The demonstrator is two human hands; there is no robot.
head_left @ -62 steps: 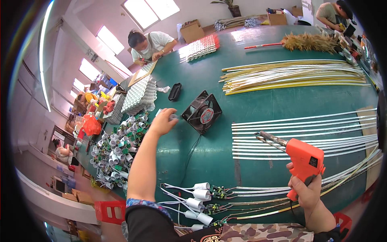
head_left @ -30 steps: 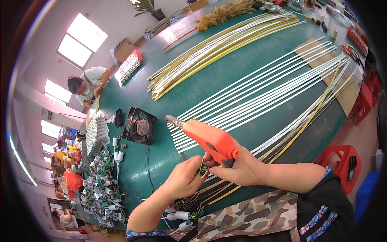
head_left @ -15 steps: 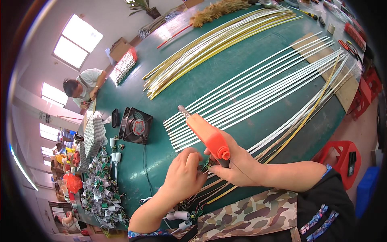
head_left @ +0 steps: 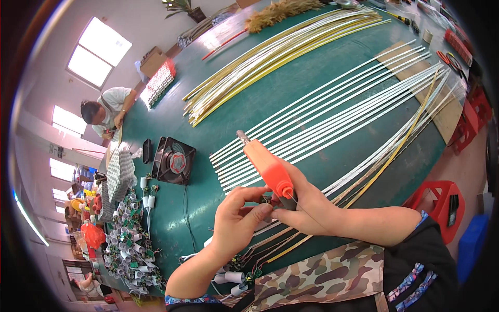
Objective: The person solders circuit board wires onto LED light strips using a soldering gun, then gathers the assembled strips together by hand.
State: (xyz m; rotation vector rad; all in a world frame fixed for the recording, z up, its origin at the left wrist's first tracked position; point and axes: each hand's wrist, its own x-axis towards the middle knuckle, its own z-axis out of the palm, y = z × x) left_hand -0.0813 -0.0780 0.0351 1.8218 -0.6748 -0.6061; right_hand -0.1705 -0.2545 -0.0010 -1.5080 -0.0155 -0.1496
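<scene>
My right hand (head_left: 306,205) grips an orange gun-shaped tool (head_left: 267,164), seemingly a soldering gun. Its metal tip (head_left: 243,137) points away and up to the left, over the white strips. A thin wire runs into the back of the tool. Close beside it, my left hand (head_left: 240,212) is closed, thumb and fingers pinching a small dark-green circuit board (head_left: 266,199), mostly hidden by the fingers. Below my left wrist lie white cylindrical parts (head_left: 234,277) with boards and wires.
White strips (head_left: 312,125) lie in rows on the green table (head_left: 332,67), with a yellow and white bundle (head_left: 280,57) beyond. A black fan (head_left: 175,162) stands left, near a pile of white cylinders with boards (head_left: 130,239). Another person (head_left: 110,112) works at the far left.
My left fingers have shifted around the small circuit board, hiding more of it, with the thumb now across the front. The orange tool has tilted slightly, its tip moving a little right and up.
</scene>
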